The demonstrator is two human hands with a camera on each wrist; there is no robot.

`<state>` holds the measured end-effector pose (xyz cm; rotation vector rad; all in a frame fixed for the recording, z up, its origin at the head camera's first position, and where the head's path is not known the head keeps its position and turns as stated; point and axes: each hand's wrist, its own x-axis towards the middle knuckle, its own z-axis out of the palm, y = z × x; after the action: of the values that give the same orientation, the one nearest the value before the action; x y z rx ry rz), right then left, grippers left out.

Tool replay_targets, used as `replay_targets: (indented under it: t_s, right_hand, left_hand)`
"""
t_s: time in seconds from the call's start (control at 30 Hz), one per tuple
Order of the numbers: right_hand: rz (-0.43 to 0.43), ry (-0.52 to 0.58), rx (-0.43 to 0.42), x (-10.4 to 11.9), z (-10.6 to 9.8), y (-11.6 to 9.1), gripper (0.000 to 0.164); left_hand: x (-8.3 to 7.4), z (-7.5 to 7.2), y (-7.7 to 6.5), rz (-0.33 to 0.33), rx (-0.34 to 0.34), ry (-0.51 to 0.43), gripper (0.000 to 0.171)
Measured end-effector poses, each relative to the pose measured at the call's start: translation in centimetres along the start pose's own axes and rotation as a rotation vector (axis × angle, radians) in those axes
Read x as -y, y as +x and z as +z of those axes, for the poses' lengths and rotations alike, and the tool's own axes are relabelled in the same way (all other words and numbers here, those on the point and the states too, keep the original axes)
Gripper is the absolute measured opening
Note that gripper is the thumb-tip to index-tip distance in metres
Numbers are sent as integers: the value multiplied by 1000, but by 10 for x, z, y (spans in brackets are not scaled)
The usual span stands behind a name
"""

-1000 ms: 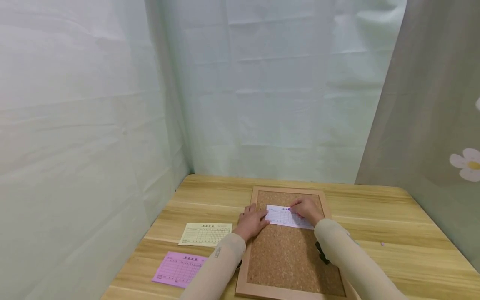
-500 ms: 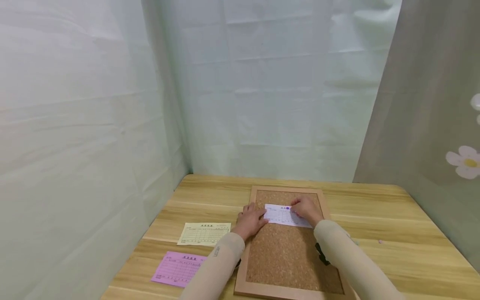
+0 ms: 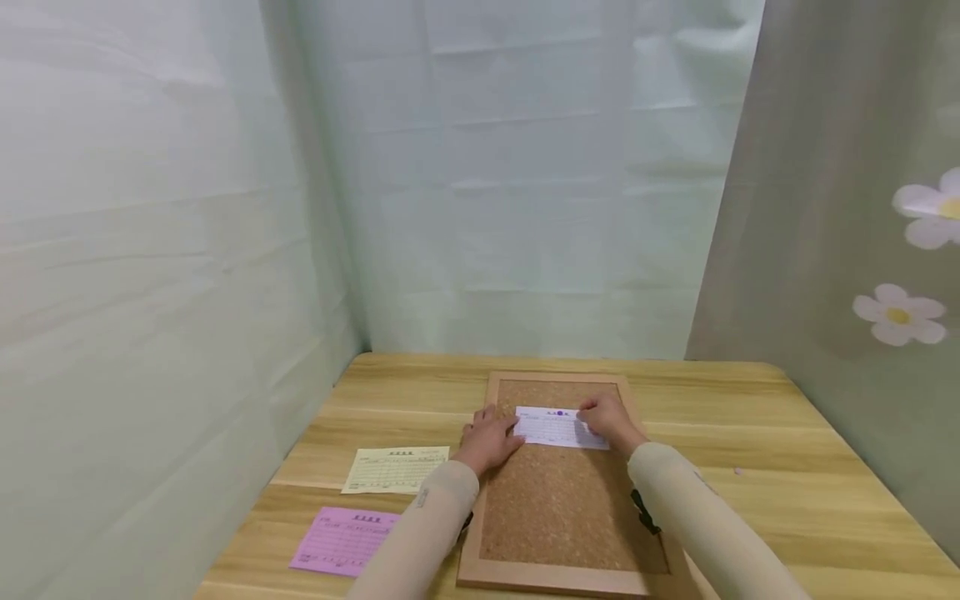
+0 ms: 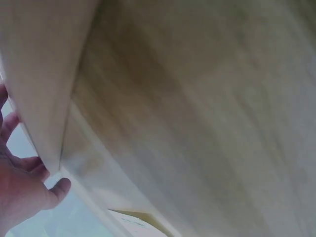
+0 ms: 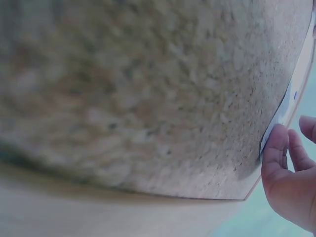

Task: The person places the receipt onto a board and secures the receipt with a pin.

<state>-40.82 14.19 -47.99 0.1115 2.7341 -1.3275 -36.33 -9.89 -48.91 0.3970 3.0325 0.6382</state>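
A framed cork board (image 3: 558, 508) lies on the table, with a white printed slip (image 3: 551, 427) flat across its upper part. A small purple push pin (image 3: 560, 412) stands at the slip's top edge. My left hand (image 3: 487, 439) rests over the board's left frame, its fingertips at the slip's left end. My right hand (image 3: 609, 419) is at the slip's right end, fingers just right of the pin and not on it. In the right wrist view, the thumb (image 5: 274, 148) touches the slip's edge, and the other fingers stand apart from it.
A yellow printed slip (image 3: 395, 470) and a pink one (image 3: 341, 540) lie on the wooden table (image 3: 780, 450) left of the board. A tiny pink item (image 3: 738, 471) sits to the right. Pale curtains (image 3: 487, 208) hang behind and at the sides.
My right fingers have come off the purple pin and moved slightly right of it, leaving it in view. My left hand keeps its place. The head view has turned slightly right.
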Motion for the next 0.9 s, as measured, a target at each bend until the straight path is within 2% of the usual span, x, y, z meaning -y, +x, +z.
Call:
replay_targets:
  t_s: [0.1, 0.23, 0.5, 0.6, 0.73, 0.9]
  right_hand:
    - [8, -18, 8, 1, -1, -2, 18]
    - [-35, -53, 5, 0, -2, -3, 20]
    - [-86, -114, 11, 0, -17, -12, 30]
    - [-120, -167, 4, 2, -27, -16, 32]
    - [-153, -176, -1, 5, -42, -19, 35]
    - [-186, -179, -10, 9, -55, -21, 40]
  left_hand:
    - [-2, 1, 4, -8, -16, 71, 56]
    - [-2, 2, 9, -19, -27, 139, 61]
    - [1, -5, 11, -24, -21, 29, 55]
    - [2, -12, 14, -12, -17, 65, 49]
    - [8, -24, 20, 5, -3, 134, 46]
    - [21, -45, 23, -7, 18, 131, 48]
